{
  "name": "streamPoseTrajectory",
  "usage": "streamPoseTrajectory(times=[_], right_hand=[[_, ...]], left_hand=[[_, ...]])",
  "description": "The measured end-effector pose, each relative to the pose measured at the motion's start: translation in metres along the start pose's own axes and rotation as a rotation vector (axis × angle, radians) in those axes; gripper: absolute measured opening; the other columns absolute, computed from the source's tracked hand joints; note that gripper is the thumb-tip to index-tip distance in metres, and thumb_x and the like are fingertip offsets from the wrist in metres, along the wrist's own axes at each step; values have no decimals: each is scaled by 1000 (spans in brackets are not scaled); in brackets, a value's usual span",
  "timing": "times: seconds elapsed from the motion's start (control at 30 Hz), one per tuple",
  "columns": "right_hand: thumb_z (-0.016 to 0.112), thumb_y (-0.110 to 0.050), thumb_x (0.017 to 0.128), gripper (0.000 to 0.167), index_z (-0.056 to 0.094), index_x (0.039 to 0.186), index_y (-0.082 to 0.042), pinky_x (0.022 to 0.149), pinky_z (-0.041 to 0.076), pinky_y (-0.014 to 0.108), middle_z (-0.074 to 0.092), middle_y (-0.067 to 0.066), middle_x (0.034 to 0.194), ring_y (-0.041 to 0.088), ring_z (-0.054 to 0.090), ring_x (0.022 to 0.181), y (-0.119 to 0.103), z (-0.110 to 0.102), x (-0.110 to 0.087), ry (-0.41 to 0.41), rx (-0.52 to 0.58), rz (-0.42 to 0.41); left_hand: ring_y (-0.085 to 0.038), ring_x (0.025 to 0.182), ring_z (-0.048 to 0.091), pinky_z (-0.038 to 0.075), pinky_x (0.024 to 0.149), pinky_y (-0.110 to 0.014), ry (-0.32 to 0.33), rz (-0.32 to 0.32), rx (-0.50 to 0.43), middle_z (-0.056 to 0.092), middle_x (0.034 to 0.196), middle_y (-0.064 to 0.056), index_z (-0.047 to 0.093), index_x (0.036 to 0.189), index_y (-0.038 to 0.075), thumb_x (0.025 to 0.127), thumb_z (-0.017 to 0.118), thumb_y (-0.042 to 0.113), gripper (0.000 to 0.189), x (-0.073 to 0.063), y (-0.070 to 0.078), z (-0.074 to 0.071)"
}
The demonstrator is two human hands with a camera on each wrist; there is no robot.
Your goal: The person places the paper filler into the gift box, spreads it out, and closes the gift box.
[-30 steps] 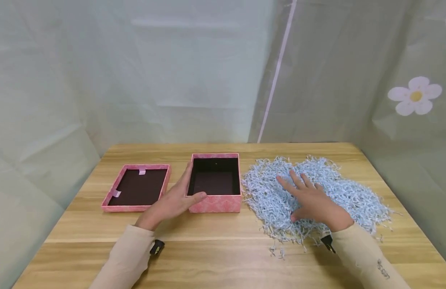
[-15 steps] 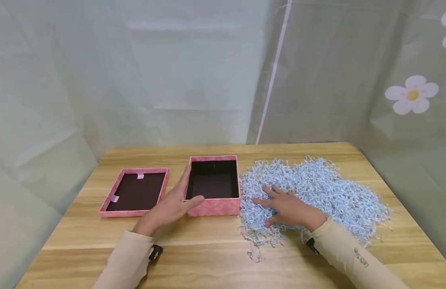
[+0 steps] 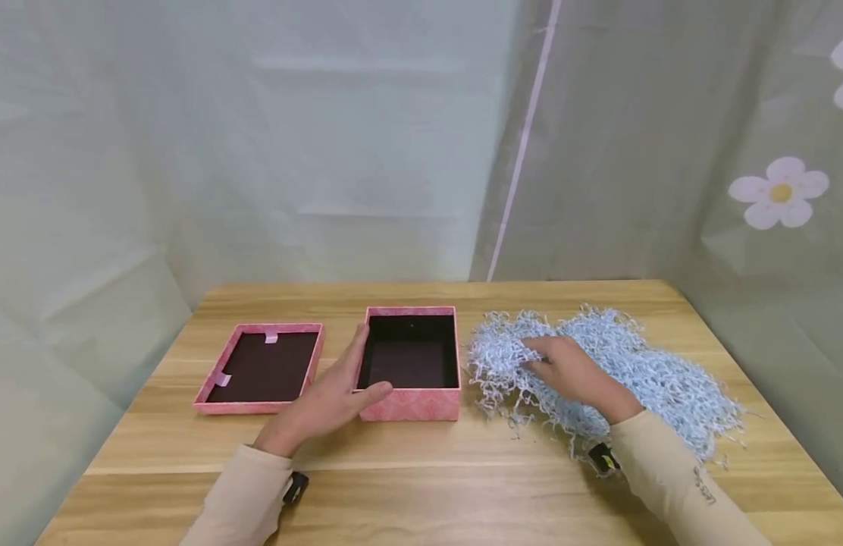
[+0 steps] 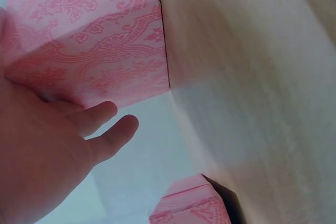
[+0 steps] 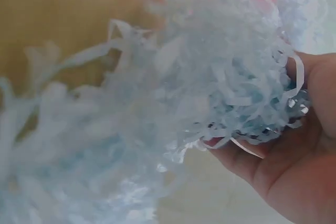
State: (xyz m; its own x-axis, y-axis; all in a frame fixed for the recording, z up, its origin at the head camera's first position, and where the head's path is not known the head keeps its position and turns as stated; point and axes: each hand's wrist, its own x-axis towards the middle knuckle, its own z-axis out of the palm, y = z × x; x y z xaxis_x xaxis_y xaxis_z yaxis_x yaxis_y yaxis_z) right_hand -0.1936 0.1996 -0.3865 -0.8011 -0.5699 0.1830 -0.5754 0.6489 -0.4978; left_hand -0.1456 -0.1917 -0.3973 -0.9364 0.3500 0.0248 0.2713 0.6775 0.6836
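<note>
Shredded pale-blue paper (image 3: 643, 371) lies heaped just right of the pink patterned box (image 3: 409, 406), and my right hand (image 3: 578, 377) grips a clump of it, fingers curled in. My left hand (image 3: 329, 394) lies along the box's left side, fingers straight, thumb at its near left corner. Left of the box lies a lid (image 3: 261, 368), dark inside up. Beyond the box hangs a fabric backdrop (image 3: 360, 152).

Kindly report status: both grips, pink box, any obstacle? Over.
Left grip against pink box. Right grip holds blue shreds. Pink box open. No obstacle seen between blue shreds and pink box.
</note>
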Motion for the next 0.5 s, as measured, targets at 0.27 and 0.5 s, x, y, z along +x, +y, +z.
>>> streamPoseTrajectory(times=[0.27,0.5], right_hand=[[63,-12,101,32,66,127,6,60,45,37,66,14,79,11,42,51,-16,-32,14,176,78,141],[57,-16,102,19,68,102,-1,56,39,33,48,3,66,15,40,55,-25,-54,24,283,208,199]], left_hand=[[-31,151,15,23,116,-56,2,-7,4,-4,169,-2,-8,163,19,93,60,65,108,-3,2,2],[-31,151,15,23,116,-56,3,-5,-5,-4,168,-2,-8,163,18,93,61,63,108,-3,3,1]])
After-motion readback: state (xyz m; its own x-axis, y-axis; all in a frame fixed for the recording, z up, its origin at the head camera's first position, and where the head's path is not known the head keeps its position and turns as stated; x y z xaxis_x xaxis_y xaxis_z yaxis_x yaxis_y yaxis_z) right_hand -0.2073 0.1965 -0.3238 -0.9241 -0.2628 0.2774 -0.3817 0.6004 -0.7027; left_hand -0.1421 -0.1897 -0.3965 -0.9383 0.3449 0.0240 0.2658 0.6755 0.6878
